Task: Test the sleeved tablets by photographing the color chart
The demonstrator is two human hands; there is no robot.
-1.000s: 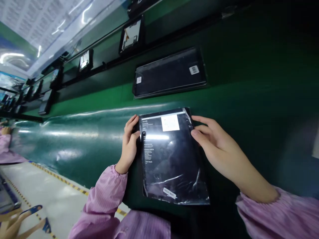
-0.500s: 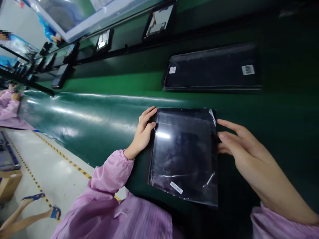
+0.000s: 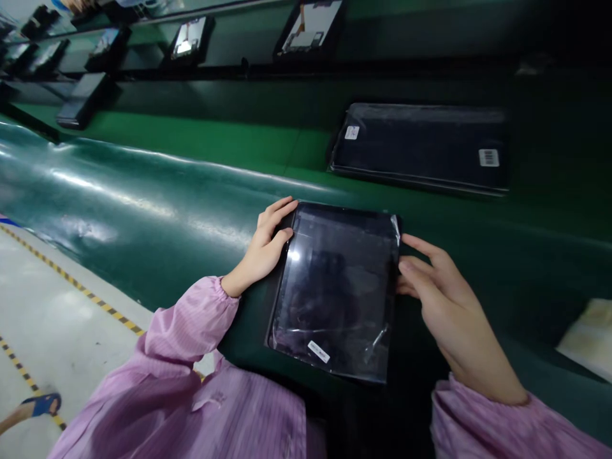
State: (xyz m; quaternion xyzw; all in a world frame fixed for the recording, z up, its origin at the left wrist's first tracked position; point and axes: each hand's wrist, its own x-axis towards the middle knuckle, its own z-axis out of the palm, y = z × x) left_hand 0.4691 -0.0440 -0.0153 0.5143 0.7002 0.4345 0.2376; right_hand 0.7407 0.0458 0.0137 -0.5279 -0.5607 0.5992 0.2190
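While the left hand (image 3: pixel 261 252) grips the tablet's (image 3: pixel 335 287) left edge, fingers curled over it, the right hand (image 3: pixel 444 299) touches the right edge, fingers loosely apart. Tablet: bagged in clear film, flat on green surface (image 3: pixel 157 217), near its front edge. Screen now dark; a second ago it showed text and a white box, so the display has gone off. Second bagged tablet (image 3: pixel 421 146) behind, well apart.

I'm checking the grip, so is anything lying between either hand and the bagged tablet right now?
Nothing visible does. The left hand rests on the left edge of the bagged tablet, and the right hand touches its right edge, with only the clear bag around it.
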